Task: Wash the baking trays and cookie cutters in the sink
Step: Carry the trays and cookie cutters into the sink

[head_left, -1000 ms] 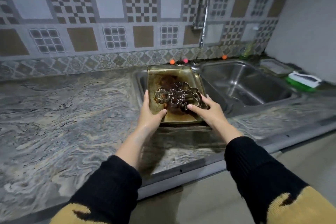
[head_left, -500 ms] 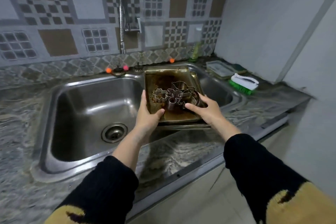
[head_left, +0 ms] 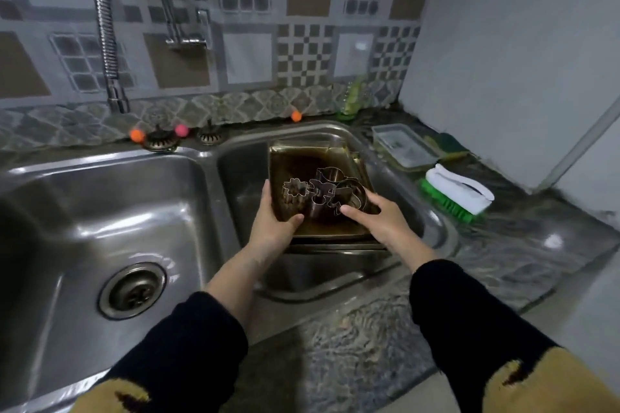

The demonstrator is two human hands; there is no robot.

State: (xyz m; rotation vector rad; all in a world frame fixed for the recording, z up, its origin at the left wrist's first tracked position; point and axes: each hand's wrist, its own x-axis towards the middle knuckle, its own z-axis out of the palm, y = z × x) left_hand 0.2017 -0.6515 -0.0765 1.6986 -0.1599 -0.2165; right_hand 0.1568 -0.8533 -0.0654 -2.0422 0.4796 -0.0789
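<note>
Frame centre: stacked brown-stained rectangular metal baking trays [head_left: 322, 157] carrying outline-shaped metal cookie cutters [head_left: 323, 193], held over right-hand steel sink basin [head_left: 432, 221]. Left hand [head_left: 273, 223] and right hand [head_left: 385, 220]: fingers clamped on near tray corners. Long axis points toward wall. Step: delivery to sink; next move likely calls for level lowering.
</note>
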